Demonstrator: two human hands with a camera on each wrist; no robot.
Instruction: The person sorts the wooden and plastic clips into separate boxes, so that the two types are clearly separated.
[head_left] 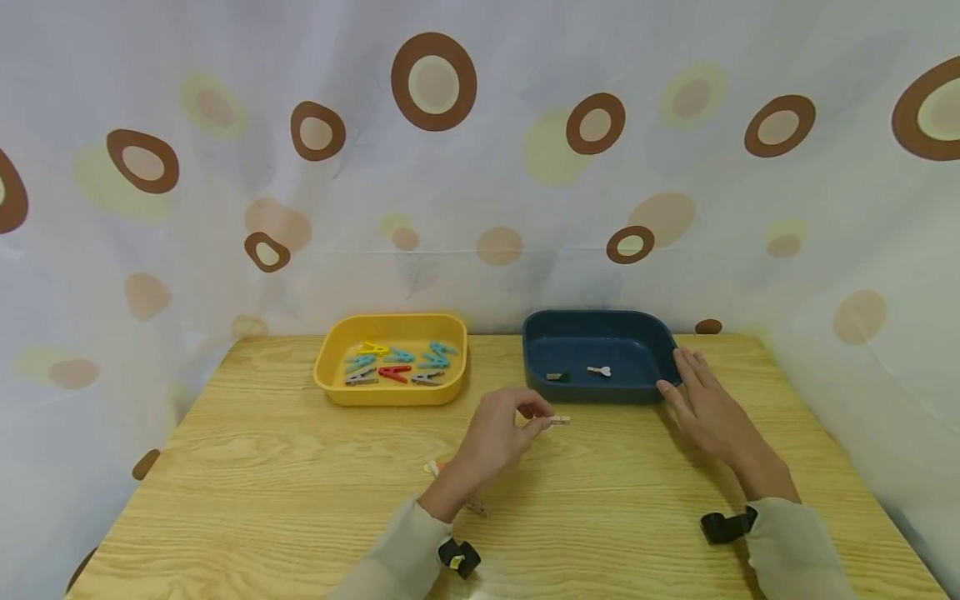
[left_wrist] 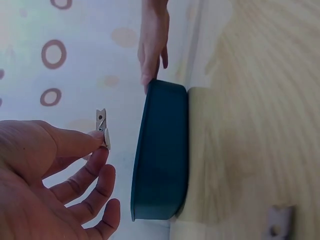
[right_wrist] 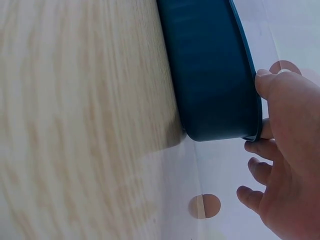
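Note:
My left hand pinches a small wooden clothespin between thumb and fingertips, just in front of the dark blue tray. In the left wrist view the clothespin points upward, with a white piece on its side. My right hand touches the tray's front right corner with its fingers fairly straight. Its thumb lies on the rim in the right wrist view. Inside the blue tray lie a clothespin with a white heart and one with a dark green end.
A yellow tray at the left holds several blue, red, yellow and grey plastic clothespins. Beside my left forearm, partly covered, lie a clothespin with a white and orange decoration and another small clothespin. A patterned curtain hangs behind the wooden table.

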